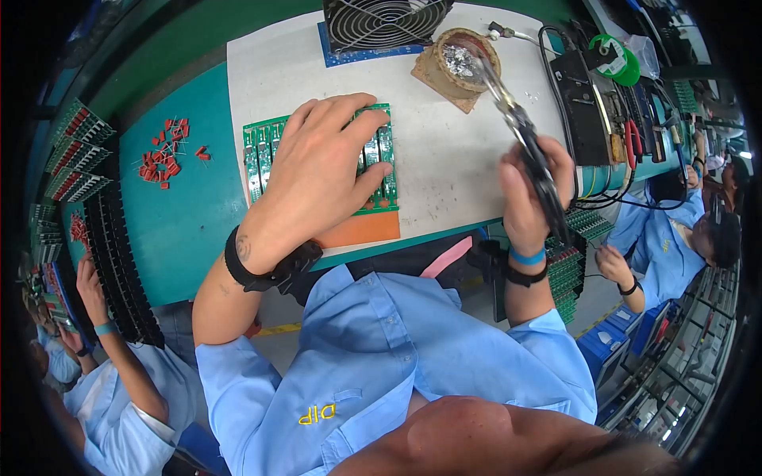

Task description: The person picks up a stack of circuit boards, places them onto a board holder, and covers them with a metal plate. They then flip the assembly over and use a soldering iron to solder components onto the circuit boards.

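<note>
My left hand [317, 163] lies palm down with fingers spread across a panel of green circuit boards [386, 151], hiding its middle. An orange-brown sheet [361, 230] shows along the panel's near edge. In my closed right hand [518, 214] is a soldering iron [520, 125] with a black handle and a shiny metal barrel. The iron slants away from me, its blurred front end over a round brown pot [441, 70]. Silvery scraps lie inside the pot, which stands on a brown square base [425, 78]. Whether the tip touches the scraps, I cannot tell.
A fan with a wire grille [389, 28] stands at the far edge. Red components [159, 163] lie loose on the green mat at left. A black box [578, 95], cables, red-handled pliers [633, 143] and a green spool [623, 62] crowd the right. Co-workers sit on both sides.
</note>
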Tool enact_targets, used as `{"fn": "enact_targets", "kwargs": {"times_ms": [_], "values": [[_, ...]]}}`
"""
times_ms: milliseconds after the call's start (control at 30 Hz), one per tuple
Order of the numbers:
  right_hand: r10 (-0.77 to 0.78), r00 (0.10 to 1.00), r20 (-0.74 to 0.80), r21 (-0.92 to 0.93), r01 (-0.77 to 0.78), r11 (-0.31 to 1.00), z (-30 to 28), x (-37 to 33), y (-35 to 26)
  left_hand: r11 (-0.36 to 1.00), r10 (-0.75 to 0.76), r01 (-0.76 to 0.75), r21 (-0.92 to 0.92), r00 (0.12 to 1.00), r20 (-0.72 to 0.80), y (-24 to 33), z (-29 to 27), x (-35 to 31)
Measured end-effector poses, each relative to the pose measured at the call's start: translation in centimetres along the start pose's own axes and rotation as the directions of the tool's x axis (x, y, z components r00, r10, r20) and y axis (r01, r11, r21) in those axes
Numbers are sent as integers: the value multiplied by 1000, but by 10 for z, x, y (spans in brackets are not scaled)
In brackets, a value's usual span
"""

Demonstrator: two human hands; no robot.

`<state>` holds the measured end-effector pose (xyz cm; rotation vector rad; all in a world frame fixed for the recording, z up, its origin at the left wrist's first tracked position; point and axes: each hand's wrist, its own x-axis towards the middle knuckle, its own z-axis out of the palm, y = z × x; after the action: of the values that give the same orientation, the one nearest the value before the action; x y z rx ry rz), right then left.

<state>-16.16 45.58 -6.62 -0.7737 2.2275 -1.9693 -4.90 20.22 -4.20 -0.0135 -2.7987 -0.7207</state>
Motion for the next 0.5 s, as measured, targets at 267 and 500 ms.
{"fn": "enact_targets", "kwargs": {"times_ms": [267,500], "values": [[-124,992,-9,348,119,930,-2,-22,9,1000,7,-7,-12,999,36,-1,-4,2],[-226,941,253,224,170,960,-8,-32,-6,992,-18,25,125,998,-56,3,-4,1]]}}
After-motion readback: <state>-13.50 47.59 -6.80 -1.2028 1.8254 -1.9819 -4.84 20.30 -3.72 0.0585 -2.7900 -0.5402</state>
